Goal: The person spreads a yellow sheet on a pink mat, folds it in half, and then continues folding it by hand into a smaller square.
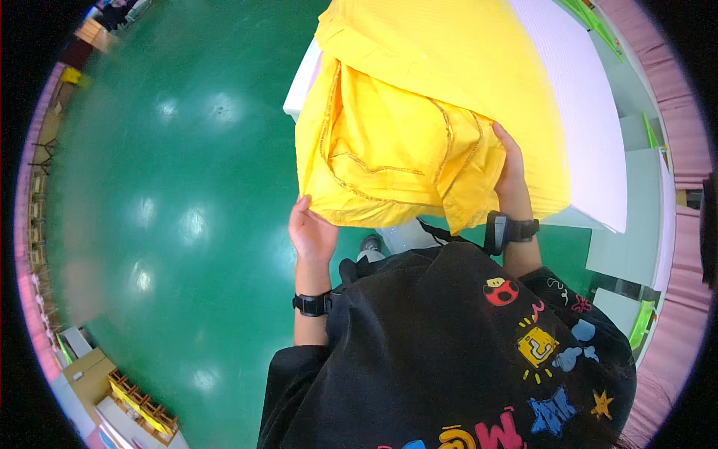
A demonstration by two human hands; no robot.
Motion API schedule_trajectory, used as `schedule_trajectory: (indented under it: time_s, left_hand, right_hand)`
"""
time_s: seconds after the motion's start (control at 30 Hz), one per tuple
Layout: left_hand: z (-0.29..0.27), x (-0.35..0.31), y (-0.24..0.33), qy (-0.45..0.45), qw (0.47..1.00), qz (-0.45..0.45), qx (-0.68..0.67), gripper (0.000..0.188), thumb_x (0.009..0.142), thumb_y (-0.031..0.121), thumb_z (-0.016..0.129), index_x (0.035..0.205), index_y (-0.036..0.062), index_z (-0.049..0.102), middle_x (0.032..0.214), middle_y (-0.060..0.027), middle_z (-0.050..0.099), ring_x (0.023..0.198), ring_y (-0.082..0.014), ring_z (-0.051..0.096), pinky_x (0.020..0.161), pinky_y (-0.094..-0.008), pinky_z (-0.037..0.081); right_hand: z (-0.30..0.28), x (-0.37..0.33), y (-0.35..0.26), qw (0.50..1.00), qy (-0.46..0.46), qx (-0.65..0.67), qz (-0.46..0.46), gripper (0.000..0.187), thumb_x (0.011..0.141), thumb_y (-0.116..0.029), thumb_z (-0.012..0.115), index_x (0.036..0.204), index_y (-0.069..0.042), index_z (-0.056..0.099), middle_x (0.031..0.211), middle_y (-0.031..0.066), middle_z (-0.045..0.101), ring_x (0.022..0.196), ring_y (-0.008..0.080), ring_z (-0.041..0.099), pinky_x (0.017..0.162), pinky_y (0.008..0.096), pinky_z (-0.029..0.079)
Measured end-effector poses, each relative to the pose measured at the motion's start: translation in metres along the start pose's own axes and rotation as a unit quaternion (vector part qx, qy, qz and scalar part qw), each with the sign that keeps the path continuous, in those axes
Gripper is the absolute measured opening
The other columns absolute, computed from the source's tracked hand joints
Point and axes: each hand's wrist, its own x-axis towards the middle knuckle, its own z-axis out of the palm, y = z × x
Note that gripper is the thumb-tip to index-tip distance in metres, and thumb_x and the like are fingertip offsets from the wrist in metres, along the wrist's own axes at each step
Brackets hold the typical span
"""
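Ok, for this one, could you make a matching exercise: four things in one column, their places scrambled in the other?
Things
1. yellow fabric with brownish seams
2. bare left hand
3. bare right hand
4. gathered pink fabric curtain

Places
A. at the yellow fabric's right edge
B. along the picture's right rim
C. partly over a flat white surface
D. at the yellow fabric's near left corner

Pairs: 1-C, 2-D, 3-A, 4-B

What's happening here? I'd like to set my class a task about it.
Someone in a black top is handling yellow cloth at a white table. The left hand holds the cloth by its near left edge, and the right hand holds it at the right. The cloth lies creased and partly folded, covering much of the table.
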Motion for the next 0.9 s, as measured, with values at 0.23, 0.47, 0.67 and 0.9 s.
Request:
schedule_trajectory:
  time_s: [0.23,0.47,0.67,0.9]
  left_hand:
    - [-0.022,0.031,-0.030,0.001,0.998,0.005,0.063,0.050,0.088,0.026,0.049,0.129,0.0012,0.035,0.130,-0.0096,0.044,0.118,-0.0275,0.043,0.100,-0.0422,0.032]
    - [-0.002,0.068,-0.033,0.164,0.772,0.193,0.583,0.025,0.082,0.015,0.061,0.096,-0.0008,0.047,0.099,-0.0073,0.055,0.085,-0.0127,0.053,0.077,-0.0252,0.044]
    - [-0.004,0.057,-0.009,0.108,0.925,0.163,0.325,0.025,0.089,0.015,0.047,0.106,-0.0035,0.049,0.108,-0.0139,0.054,0.096,-0.0192,0.054,0.087,-0.0323,0.042]
    - [-0.024,0.046,0.004,-0.103,0.961,-0.012,-0.255,0.045,0.096,0.026,0.028,0.131,-0.0006,0.034,0.136,-0.0182,0.034,0.126,-0.0329,0.031,0.107,-0.0491,0.017]
  right_hand:
    - [0.029,0.022,0.031,0.994,-0.021,0.029,0.104,0.039,0.088,-0.031,0.048,0.116,-0.004,0.051,0.107,0.0109,0.060,0.092,0.0257,0.060,0.081,0.0401,0.049]
    - [0.044,0.021,0.029,0.992,0.039,-0.098,0.069,0.035,0.087,-0.028,0.049,0.113,-0.004,0.051,0.107,0.0100,0.060,0.091,0.0236,0.060,0.080,0.0400,0.049]
    - [0.037,0.018,0.022,0.997,0.015,-0.031,0.075,0.037,0.088,-0.029,0.048,0.114,-0.004,0.051,0.106,0.0112,0.060,0.092,0.0251,0.060,0.080,0.0403,0.049]
    - [0.036,0.019,0.012,0.988,-0.096,0.090,0.085,0.044,0.091,-0.035,0.040,0.118,-0.002,0.049,0.109,0.0153,0.059,0.094,0.0289,0.060,0.082,0.0439,0.049]
